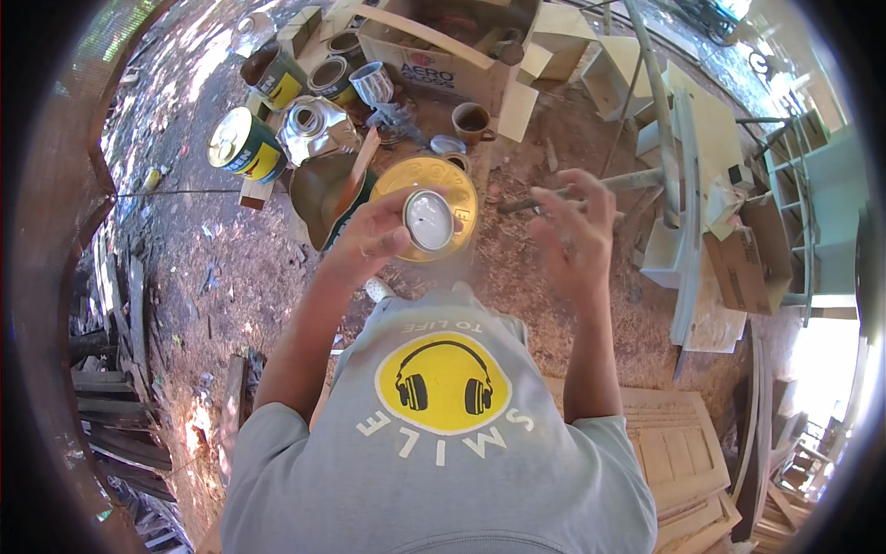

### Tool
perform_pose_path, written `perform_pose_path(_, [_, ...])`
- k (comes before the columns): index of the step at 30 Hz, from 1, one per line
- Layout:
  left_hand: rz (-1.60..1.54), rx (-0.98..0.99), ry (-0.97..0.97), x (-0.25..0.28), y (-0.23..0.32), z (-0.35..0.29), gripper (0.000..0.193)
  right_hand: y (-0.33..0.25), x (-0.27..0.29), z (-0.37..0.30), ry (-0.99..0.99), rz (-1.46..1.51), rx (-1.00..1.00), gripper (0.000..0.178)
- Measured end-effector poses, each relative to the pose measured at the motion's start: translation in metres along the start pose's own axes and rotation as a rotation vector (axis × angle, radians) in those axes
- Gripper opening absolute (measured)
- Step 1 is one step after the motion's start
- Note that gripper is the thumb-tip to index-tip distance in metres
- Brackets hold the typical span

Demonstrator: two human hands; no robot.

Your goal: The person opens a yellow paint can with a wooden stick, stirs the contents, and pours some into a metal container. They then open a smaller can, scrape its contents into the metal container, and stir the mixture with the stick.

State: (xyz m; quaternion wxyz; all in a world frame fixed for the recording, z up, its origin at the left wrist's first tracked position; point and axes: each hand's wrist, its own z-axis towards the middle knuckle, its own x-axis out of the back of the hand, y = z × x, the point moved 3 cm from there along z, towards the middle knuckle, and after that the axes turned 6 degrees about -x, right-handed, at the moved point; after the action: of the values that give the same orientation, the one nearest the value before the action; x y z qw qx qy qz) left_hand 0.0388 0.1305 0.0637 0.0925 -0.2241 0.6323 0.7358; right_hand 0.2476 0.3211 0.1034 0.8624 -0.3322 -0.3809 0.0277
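My left hand grips a small round can around its side. The can's pale, silvery circular end faces up, with a small dark spot on it. Just beyond stands a large tin with a gold round top, partly covered by my left hand and the can. My right hand is raised off to the right with its fingers apart and bent, slightly blurred, holding nothing. Behind its fingers a wooden stick crosses the view, and I cannot tell whether they touch.
Left of the gold-topped tin are an open dark container, a silver can and a green-and-yellow paint tin. Farther away sit a patterned cup, a brown mug and a cardboard box. Wooden panels lie at right.
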Motion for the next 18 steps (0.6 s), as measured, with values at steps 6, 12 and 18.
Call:
perform_pose_path(6, [-0.002, 0.024, 0.048, 0.010, -0.002, -0.013, 0.086, -0.059, -0.026, -0.003, -0.242, 0.109, 0.171, 0.052])
perform_pose_path(12, [-0.005, 0.044, 0.032, 0.003, -0.002, -0.014, 0.085, -0.069, -0.036, -0.005, -0.271, 0.062, 0.198, 0.059])
perform_pose_path(18, [-0.008, 0.053, 0.049, -0.002, -0.002, -0.013, 0.086, -0.066, -0.025, -0.002, -0.170, -0.020, 0.177, 0.050])
